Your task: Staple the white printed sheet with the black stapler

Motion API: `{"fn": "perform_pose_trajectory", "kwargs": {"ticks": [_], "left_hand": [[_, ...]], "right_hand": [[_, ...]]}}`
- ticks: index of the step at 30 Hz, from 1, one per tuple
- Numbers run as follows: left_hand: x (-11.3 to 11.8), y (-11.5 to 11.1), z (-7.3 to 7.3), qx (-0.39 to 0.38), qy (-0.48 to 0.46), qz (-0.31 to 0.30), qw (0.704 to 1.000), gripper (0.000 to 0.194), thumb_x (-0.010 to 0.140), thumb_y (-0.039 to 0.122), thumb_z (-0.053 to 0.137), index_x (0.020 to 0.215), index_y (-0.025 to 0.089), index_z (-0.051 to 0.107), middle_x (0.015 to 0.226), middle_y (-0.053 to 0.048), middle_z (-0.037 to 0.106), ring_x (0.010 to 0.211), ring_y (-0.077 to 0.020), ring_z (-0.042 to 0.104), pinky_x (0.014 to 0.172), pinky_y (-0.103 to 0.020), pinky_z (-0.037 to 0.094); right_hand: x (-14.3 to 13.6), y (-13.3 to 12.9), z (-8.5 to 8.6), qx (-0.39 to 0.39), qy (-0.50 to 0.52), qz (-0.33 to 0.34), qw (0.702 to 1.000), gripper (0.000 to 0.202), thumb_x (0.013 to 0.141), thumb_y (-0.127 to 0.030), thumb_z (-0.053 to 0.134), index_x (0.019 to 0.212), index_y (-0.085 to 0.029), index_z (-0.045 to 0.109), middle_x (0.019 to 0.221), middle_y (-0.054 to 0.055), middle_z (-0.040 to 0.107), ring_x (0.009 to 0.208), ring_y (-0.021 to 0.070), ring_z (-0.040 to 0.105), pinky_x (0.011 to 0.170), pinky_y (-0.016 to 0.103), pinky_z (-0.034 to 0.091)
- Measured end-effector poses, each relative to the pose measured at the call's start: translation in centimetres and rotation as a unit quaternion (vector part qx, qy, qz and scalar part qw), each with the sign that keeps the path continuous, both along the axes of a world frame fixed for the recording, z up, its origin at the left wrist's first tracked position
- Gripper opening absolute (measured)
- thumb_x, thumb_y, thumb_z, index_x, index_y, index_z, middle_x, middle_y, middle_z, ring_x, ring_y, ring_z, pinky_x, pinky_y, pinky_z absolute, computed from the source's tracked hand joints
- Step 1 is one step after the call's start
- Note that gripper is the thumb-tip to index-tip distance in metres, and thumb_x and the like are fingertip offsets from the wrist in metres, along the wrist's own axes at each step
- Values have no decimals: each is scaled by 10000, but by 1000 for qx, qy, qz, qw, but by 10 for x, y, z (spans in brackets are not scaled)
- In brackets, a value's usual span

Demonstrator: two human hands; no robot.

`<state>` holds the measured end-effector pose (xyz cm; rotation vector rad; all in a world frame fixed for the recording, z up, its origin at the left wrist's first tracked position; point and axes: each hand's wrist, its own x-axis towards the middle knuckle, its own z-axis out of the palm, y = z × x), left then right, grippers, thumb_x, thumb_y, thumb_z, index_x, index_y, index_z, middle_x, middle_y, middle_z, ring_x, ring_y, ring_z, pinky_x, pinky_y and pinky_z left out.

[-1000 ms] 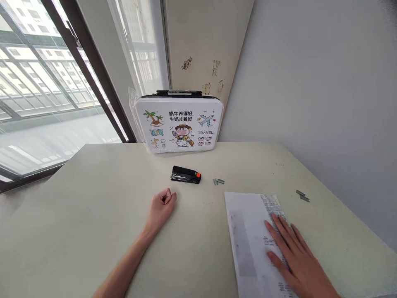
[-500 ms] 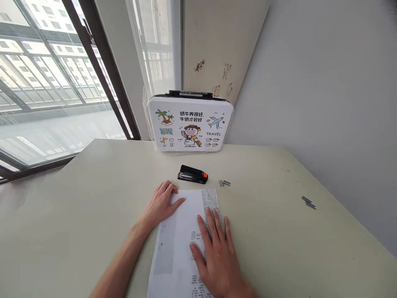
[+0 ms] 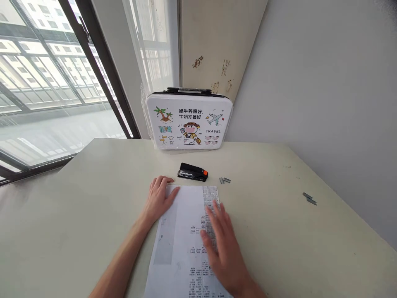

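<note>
A printed sheet of paper [image 3: 182, 244] lies on the table in front of me, its right edge strip patterned with grey bricks. My left hand [image 3: 159, 198] rests at the sheet's top left corner, thumb stretched over the paper and the other fingers loosely curved past its edge. Over the right side of the sheet is my right hand [image 3: 225, 248], slightly blurred, with fingers stretched out and nothing held. Whether it touches the paper I cannot tell. Just beyond the sheet sits a black stapler [image 3: 192, 172] with an orange button. Beside it are small strips of staples [image 3: 224, 180].
More staple strips [image 3: 309, 198] lie toward the table's right edge. A white case with cartoon prints [image 3: 190, 122] stands upright at the back of the table [image 3: 77, 215]. A window [image 3: 46, 70] is on the left, a grey wall [image 3: 316, 82] on the right.
My right hand has shifted to the right over the sheet, uncovering more of the printed text. My left hand has slid slightly left at the corner.
</note>
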<state>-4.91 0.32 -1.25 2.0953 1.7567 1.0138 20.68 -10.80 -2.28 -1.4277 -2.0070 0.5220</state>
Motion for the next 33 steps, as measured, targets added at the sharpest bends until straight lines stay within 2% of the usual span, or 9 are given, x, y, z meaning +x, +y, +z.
{"fn": "perform_pose_trajectory", "kwargs": {"ticks": [3,5,7,12,16,20,25,29,33], "left_hand": [[-1,2,0,-18,-50,43,998,218,985,421,565,1087,235,620,1127,-89,655,1083,-283,605,915,-406,493],[-2,2,-1,-23,-60,61,996,203,994,398,537,1074,228,615,1088,-85,659,1019,-261,625,789,-353,502],[-2,2,0,-26,-66,68,995,184,995,371,522,1051,225,618,1059,-78,663,978,-245,632,739,-330,489],[-2,0,2,-21,-47,47,998,172,998,365,525,1025,232,629,1064,-68,670,1009,-247,619,862,-366,482],[-2,1,0,-16,-12,7,1000,178,980,404,576,1006,244,650,1054,-59,673,1059,-274,591,1009,-437,425],[-3,2,-4,-7,38,-20,999,183,977,418,603,1050,257,650,1094,-60,659,1090,-296,566,1032,-474,399],[-5,2,-5,8,103,-29,994,217,1011,431,568,1122,253,623,1125,-76,632,1090,-303,544,1010,-483,411],[-4,1,-5,4,107,-30,994,224,1016,446,553,1104,249,612,1139,-77,622,1110,-300,534,1044,-497,411],[-4,2,-4,-8,116,-14,993,255,1019,471,536,1121,253,618,1158,-77,603,1144,-301,524,1073,-506,412]], "right_hand": [[25,29,18,32,60,-25,997,572,1070,-395,453,1624,-346,317,1662,70,415,1554,347,351,1176,658,435],[36,61,28,51,59,-18,997,477,1065,-395,464,1533,-305,449,1530,98,562,1440,320,512,1164,608,463],[38,98,35,62,41,4,997,414,1061,-373,466,1465,-290,505,1432,97,626,1356,293,579,1141,558,486],[-4,174,37,67,-78,107,989,523,997,-330,612,1484,-218,458,1500,139,560,1387,302,525,1158,499,437],[-42,200,26,48,-101,121,986,310,1017,-295,601,1314,-212,566,1271,119,705,1199,280,640,1021,439,506],[-55,206,19,40,-98,98,990,216,1022,-290,605,1225,-223,575,1216,104,726,1135,273,660,897,393,532],[-35,192,35,48,-70,90,992,222,1014,-326,622,1216,-242,581,1182,67,747,1063,250,696,861,359,539],[25,151,51,77,-15,82,994,249,1023,-390,603,1236,-262,578,1167,55,745,1034,240,709,900,360,551],[111,106,50,42,-8,67,997,238,1011,-459,615,1195,-309,599,1097,28,747,931,231,708,813,350,581]]}}
